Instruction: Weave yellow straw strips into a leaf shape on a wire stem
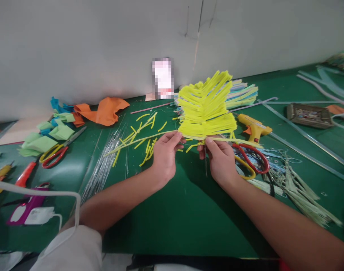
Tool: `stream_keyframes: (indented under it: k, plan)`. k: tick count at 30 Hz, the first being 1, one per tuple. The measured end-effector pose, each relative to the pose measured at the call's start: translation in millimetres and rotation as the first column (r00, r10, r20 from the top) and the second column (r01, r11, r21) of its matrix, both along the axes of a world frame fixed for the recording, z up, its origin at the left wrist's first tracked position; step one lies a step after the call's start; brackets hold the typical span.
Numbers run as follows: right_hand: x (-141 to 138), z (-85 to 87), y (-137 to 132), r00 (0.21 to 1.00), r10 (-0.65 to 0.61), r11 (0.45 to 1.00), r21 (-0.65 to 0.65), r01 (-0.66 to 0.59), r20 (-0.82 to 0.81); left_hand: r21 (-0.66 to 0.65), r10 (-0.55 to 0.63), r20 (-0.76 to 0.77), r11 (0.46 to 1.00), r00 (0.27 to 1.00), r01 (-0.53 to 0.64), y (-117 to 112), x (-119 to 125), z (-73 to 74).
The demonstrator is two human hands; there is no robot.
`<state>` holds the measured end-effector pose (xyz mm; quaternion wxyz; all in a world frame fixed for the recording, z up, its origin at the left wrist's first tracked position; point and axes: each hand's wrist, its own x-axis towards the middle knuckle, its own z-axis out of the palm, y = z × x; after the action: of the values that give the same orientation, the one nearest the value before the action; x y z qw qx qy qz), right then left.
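Observation:
Both my hands hold up a leaf-shaped piece of yellow strips [207, 107] fanning out from a central stem, just above the green table [172, 218]. My left hand [164, 156] pinches a long yellow strip at the piece's lower left edge. Closed around the base of the stem, my right hand [221, 160] grips a thin wire that hangs down below the fingers. Cut yellow strip scraps [140, 139] lie scattered on the table left of my hands.
A yellow glue gun [253, 128] and red-and-yellow scissors [250, 160] lie right of my hands. Thin wires [104, 165], other scissors [57, 152], green, blue and orange paper [104, 111] lie left. Pale strip bundle [301, 194], small tray [309, 114], glue sticks at right.

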<state>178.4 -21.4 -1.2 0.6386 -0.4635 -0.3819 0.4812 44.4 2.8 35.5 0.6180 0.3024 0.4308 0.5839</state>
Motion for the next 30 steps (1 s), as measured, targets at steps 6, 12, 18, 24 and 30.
stream_keyframes:
  k: [6, 12, 18, 24, 30]
  plan:
    - [-0.9, 0.2, -0.4, 0.999, 0.040, 0.999, 0.011, -0.040, -0.008, 0.038, 0.024, -0.011, 0.999, 1.000, -0.024, 4.6, -1.8, -3.3]
    - [-0.2, -1.9, 0.4, 0.999, 0.042, 0.999, 0.004, -0.042, -0.023, 0.077, 0.037, -0.037, 0.996, 0.999, -0.034, 4.6, -1.5, -3.5]
    - [-0.1, -4.0, 1.3, 0.998, 0.049, 0.999, 0.011, -0.049, -0.036, 0.110, 0.019, -0.047, 0.994, 0.999, -0.013, 7.9, -4.5, -5.0]
    - [0.5, -2.5, 1.0, 0.997, 0.062, 0.998, 0.023, -0.060, -0.055, 0.144, 0.015, 0.010, 0.989, 1.000, -0.016, 10.7, -3.3, -6.7]
    - [1.8, 0.1, 1.7, 0.998, 0.055, 0.997, -0.058, -0.052, 0.045, 0.135, 0.004, 0.020, 0.991, 1.000, -0.007, 9.9, -2.5, -6.9]
